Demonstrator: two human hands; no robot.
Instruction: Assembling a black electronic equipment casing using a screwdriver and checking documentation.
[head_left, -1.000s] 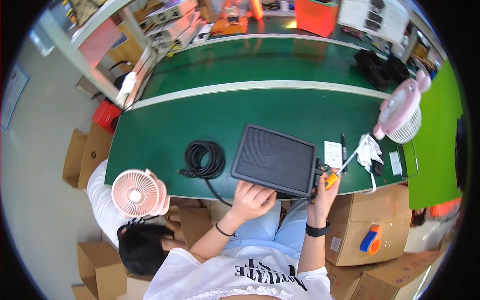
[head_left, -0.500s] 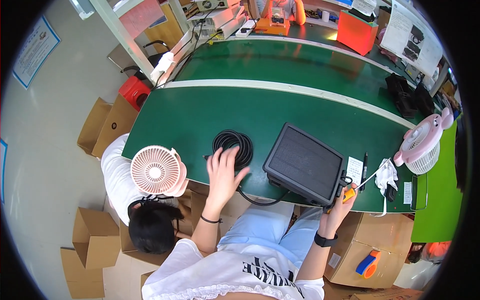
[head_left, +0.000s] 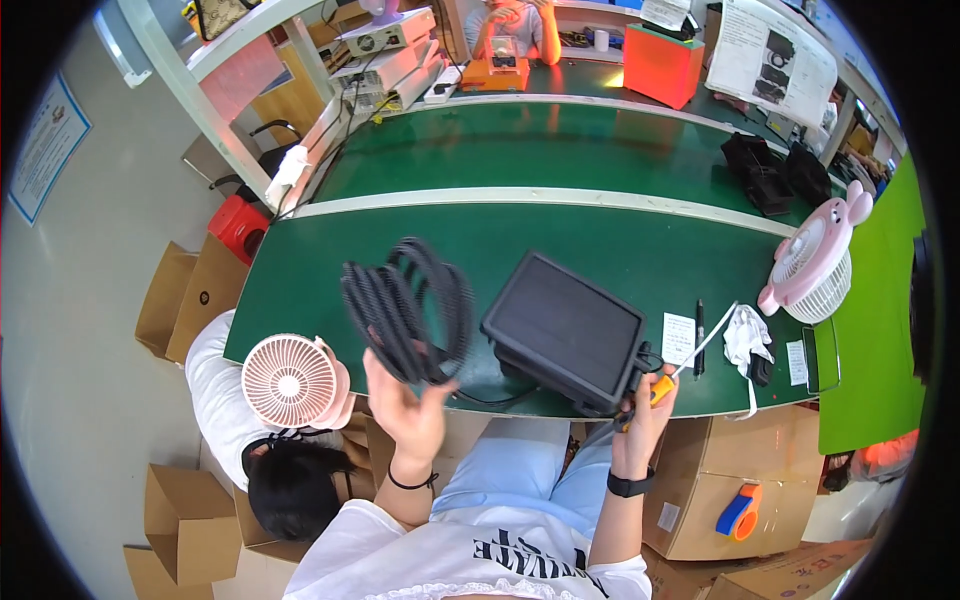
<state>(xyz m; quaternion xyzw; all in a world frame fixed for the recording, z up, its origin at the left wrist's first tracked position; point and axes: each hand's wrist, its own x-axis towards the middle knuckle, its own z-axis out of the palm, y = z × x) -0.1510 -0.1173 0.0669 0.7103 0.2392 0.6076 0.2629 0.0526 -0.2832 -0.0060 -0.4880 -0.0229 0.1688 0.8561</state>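
My left hand (head_left: 408,408) is closed around a coiled black cable (head_left: 412,310), held up above the green bench (head_left: 620,235); motion blurs the coil and fingers. To its right is a black rectangular device (head_left: 566,330) with a flat framed face, tilted at the bench's near edge. A black lead runs from the device's underside toward the coil. My right hand (head_left: 642,415) grips a screwdriver (head_left: 661,388) by its yellow-orange handle, the thin shaft pointing away to the right. Its fingers are at the device's near right corner, where a black loop of lead shows; their contact is partly hidden.
A pink fan (head_left: 292,382) stands at the near left edge, with a crouching person (head_left: 215,390) beside it. To the right lie a paper slip (head_left: 678,338), a pen (head_left: 699,340), a white cloth (head_left: 746,335) and a rabbit-eared fan (head_left: 810,260). Cardboard boxes (head_left: 740,460) stand below.
My left hand has closed on the cable coil and lifted it off the bench. The device has shifted slightly in the right hand's grip. The whole view has turned a little.
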